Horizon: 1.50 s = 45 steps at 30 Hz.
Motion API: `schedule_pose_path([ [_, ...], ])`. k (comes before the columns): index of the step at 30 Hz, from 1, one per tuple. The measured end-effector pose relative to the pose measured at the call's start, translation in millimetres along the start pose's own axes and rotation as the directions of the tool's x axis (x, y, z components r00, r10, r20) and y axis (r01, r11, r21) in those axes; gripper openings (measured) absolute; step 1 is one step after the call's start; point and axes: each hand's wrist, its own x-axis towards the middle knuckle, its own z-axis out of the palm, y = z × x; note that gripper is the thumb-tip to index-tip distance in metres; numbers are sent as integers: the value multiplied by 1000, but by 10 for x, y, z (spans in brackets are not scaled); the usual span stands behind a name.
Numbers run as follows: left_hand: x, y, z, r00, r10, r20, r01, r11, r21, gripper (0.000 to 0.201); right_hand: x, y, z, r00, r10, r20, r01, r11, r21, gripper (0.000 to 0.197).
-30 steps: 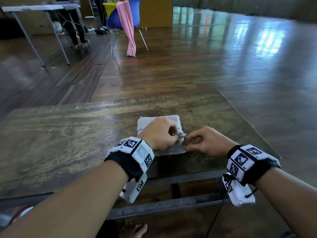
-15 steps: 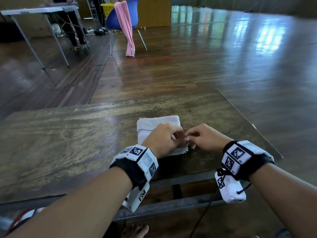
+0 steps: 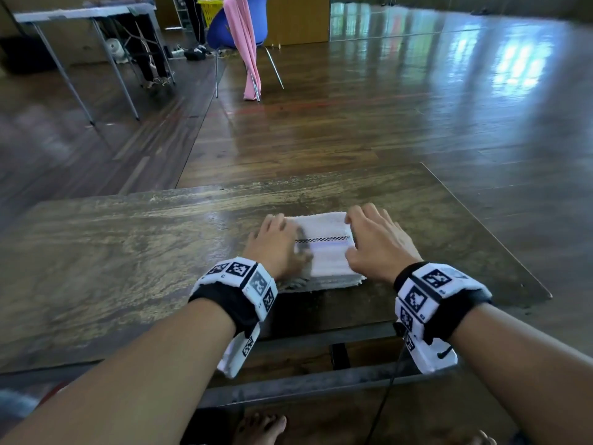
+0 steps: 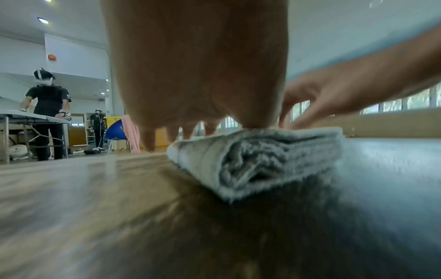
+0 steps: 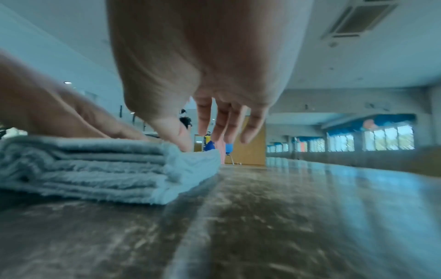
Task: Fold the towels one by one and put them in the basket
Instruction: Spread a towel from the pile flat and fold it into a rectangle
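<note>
A white towel (image 3: 324,252) lies folded into a thick small stack on the wooden table (image 3: 128,252), a checked band across its top. My left hand (image 3: 276,244) rests against its left side. In the left wrist view the thumb sits on the towel (image 4: 257,158) and the fingers point down beside it. My right hand (image 3: 375,240) flanks the right side. Its thumb touches the top edge of the towel (image 5: 95,166) and its fingers hang straight and free beyond it. Neither hand curls round the cloth.
The table's right edge (image 3: 487,232) runs close to my right hand. Far back stand a blue chair (image 3: 256,17) with a pink towel (image 3: 244,49) draped over it, a yellow basket (image 3: 210,8) and a grey folding table (image 3: 80,14). A person (image 4: 47,105) stands there.
Both hands were pinching the towel's near right corner; now they are spread apart at its left and right sides. The towel is folded thicker, with the checked band on top.
</note>
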Motion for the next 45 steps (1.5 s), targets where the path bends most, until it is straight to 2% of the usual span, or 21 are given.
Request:
schedule_pose_path([
  [1,-8,-17,70,996,-32,79,30,999,26,62,7,-74,9,995,-78,-58,79,997,2,36],
  [2,-13,-20,140,989,-36,141,32,999,34,67,18,-142,30,988,-139,-63,141,990,28,38],
  [4,-25,-9,243,976,2,219,-13,999,50,71,22,-246,135,978,-201,53,195,975,104,44],
  [7,-68,-45,311,969,78,236,-83,996,11,73,-32,-278,363,944,-162,288,140,986,94,60],
  [9,-92,-93,319,971,86,223,-82,996,-29,70,-36,-250,447,938,-111,329,95,993,64,69],
  [16,-58,-155,302,972,23,232,-8,998,-67,76,63,-192,580,964,38,263,-40,999,4,85],
  [26,-83,-165,335,983,20,184,-3,996,-94,84,-40,-91,573,963,137,232,-148,989,30,79],
  [33,-69,-184,320,980,12,201,10,994,-108,89,-92,-112,547,959,179,220,-191,981,36,79],
  [41,-63,-278,270,969,-13,246,47,990,-136,103,-94,-88,532,949,219,227,-243,966,83,74],
  [45,-86,-312,248,966,-5,259,41,990,-135,103,-113,1,516,934,260,244,-289,953,88,71],
])
